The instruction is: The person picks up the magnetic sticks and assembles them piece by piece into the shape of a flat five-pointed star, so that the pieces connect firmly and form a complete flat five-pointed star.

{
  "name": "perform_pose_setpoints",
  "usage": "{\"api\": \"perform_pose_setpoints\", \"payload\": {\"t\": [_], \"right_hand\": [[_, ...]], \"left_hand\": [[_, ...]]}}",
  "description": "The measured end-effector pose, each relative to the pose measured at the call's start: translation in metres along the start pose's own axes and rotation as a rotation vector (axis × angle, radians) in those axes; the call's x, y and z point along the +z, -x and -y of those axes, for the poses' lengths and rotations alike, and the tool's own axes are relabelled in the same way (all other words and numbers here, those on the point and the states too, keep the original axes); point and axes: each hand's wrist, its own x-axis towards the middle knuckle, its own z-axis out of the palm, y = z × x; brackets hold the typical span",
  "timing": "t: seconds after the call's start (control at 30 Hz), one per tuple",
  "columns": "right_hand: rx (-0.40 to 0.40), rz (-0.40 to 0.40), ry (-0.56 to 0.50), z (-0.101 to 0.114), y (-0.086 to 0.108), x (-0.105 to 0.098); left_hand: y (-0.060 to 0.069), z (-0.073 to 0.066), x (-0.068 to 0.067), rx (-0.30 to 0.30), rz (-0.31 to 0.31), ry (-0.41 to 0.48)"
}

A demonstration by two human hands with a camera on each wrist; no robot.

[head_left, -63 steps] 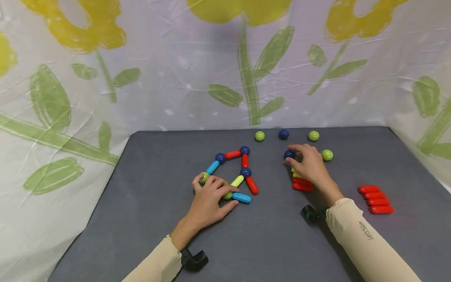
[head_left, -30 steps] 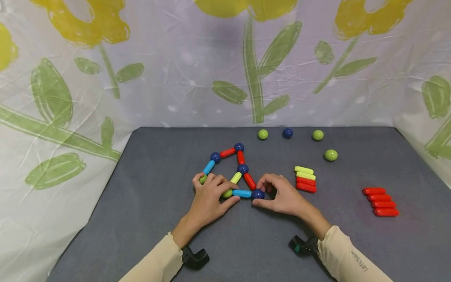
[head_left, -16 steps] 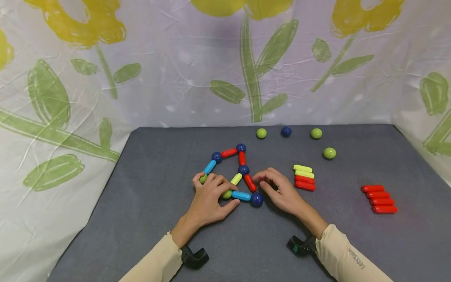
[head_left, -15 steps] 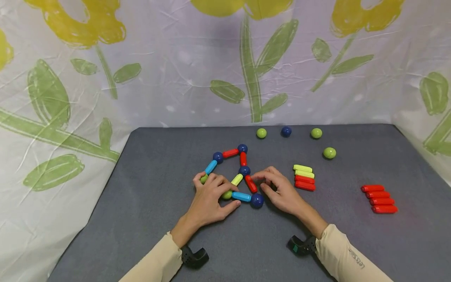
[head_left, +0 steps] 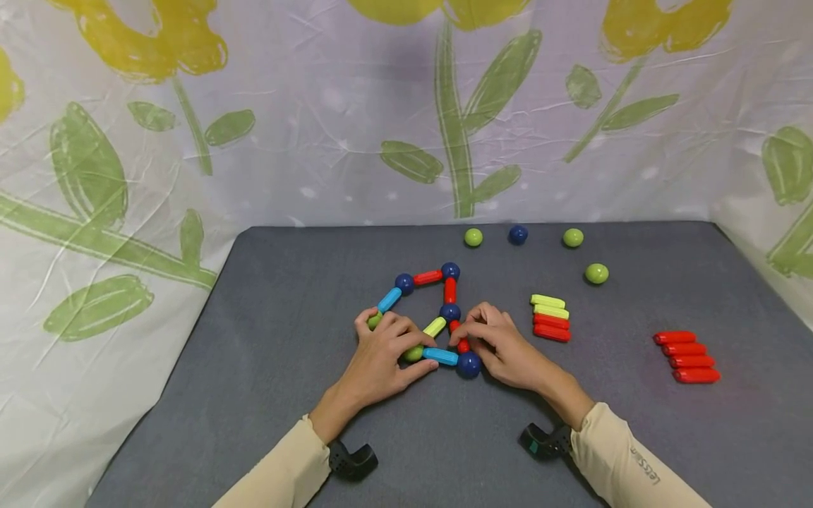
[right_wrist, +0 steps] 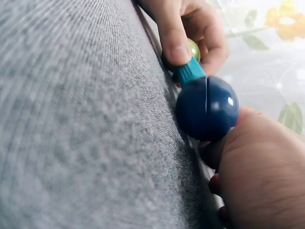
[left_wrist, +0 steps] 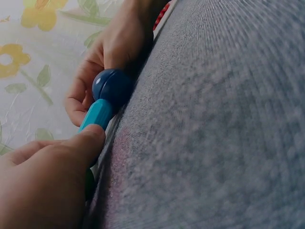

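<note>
A flat figure of magnetic rods and balls lies on the dark table. My left hand (head_left: 384,356) holds a green ball (head_left: 413,353) between thumb and index finger, while another finger touches a second green ball (head_left: 375,320). From the held ball a light blue rod (head_left: 440,357) runs to a dark blue ball (head_left: 468,365). My right hand (head_left: 511,351) pinches a red rod (head_left: 463,345), partly covered by its fingers. That rod hangs off another dark blue ball (head_left: 450,312); whether its near end touches the lower ball, I cannot tell. In the right wrist view the dark blue ball (right_wrist: 208,109) hides the fingertips.
A yellow-green rod (head_left: 435,327) crosses inside the figure. Two yellow-green and two red rods (head_left: 551,333) lie right of my right hand. Several red rods (head_left: 692,361) are farther right. Loose green balls (head_left: 597,274) and one blue ball (head_left: 518,235) sit toward the back edge.
My right hand brought a dark blue ball from the back right to the light blue rod's end, let go, then took the red rod. The figure has shifted slightly right; my left hand stays on it.
</note>
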Motion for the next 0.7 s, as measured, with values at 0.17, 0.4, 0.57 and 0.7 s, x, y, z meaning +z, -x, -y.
{"api": "perform_pose_setpoints", "payload": {"t": [0.17,0.4,0.57,0.7], "right_hand": [[0.039,-0.005,-0.025,-0.0007,-0.0001,0.0005],[0.065,-0.061,-0.144,-0.0016,0.0003,-0.0009],[0.032,-0.078,-0.146,-0.0026,0.0001,-0.0008],[0.014,-0.066,-0.132,-0.0009,0.0002,0.0012]], "left_hand": [[0.0002,0.0009,0.0007,0.010,-0.011,-0.009],[0.0003,0.0003,0.0000,-0.010,-0.036,-0.027],[-0.0005,0.0015,-0.0015,-0.117,-0.127,-0.069],[-0.0003,0.0017,-0.0021,-0.183,-0.165,-0.020]]}}
